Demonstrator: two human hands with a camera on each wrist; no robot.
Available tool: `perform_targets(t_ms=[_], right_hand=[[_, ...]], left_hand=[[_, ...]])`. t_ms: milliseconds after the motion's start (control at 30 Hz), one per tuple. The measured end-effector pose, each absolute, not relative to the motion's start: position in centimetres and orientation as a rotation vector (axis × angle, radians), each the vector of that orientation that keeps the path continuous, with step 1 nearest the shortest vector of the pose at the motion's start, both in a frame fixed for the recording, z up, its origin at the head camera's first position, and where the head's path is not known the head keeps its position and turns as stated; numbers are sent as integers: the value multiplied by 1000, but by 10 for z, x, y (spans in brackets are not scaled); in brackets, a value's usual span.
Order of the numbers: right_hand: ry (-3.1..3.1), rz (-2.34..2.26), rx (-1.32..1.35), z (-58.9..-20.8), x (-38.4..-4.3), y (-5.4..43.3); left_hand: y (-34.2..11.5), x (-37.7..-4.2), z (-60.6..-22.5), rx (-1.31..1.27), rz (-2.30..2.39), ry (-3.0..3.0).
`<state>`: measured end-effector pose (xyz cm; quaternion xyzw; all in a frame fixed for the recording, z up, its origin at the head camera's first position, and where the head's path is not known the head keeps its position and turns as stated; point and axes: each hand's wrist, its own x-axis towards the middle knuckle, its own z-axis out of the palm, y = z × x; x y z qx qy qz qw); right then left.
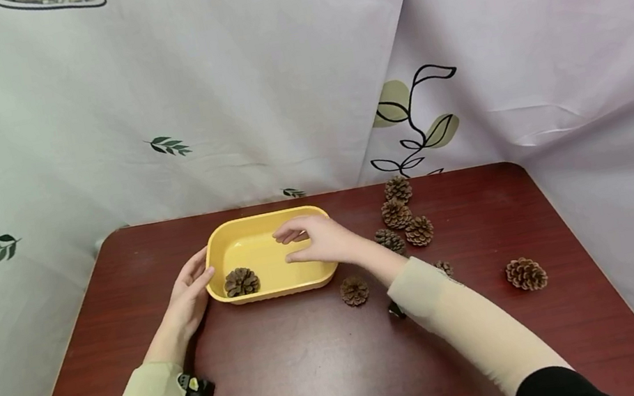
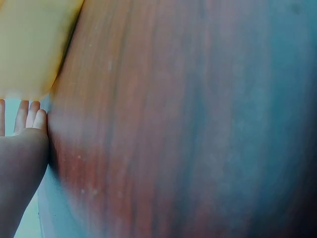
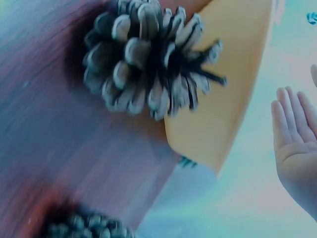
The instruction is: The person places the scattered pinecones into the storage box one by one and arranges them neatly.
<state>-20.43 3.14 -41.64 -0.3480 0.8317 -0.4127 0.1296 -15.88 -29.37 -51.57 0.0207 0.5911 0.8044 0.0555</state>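
Pale cloth hangings (image 1: 267,58) printed with leaf sprigs (image 1: 169,146) stand behind a dark red-brown bench (image 1: 287,387). Head view: a yellow tray (image 1: 289,290) rests on the bench and serves as reference for all positions. One pine cone (image 1: 241,282) lies inside the tray, in its near left corner. At the tray's left end, the left hand (image 1: 189,293) grips the rim, thumb over the edge and fingers along the outer wall. Above the right part of the tray, the right hand (image 1: 316,239) is spread, thumb and fingers apart, with nothing between them. Just beyond the tray's near right corner sits a single cone (image 1: 355,291). Farther right of the tray are a loose group of four cones (image 1: 396,214), a partly hidden cone (image 1: 443,268) near the right sleeve (image 1: 435,290), and an outlying cone (image 1: 526,274) well apart. A small black device (image 1: 199,390) is worn at the left wrist, nearer the person than the tray. Left wrist view: blurred; the left hand's fingers extend to the tray's outer surface. Right wrist view: a large cone stands in front of the tray's outer wall, another shows partially below it, and the right hand appears to the tray's right, fingers extended.
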Motion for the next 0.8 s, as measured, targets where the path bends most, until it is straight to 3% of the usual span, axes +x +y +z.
perform_targets(t_ms=[300, 800], right_hand=[[2480, -1301, -1054, -404, -190, 73], [2522, -1409, -961, -418, -162, 132]], left_hand=[[-294, -158, -518, 74, 2450, 1801], [-296, -158, -518, 89, 2457, 1778]])
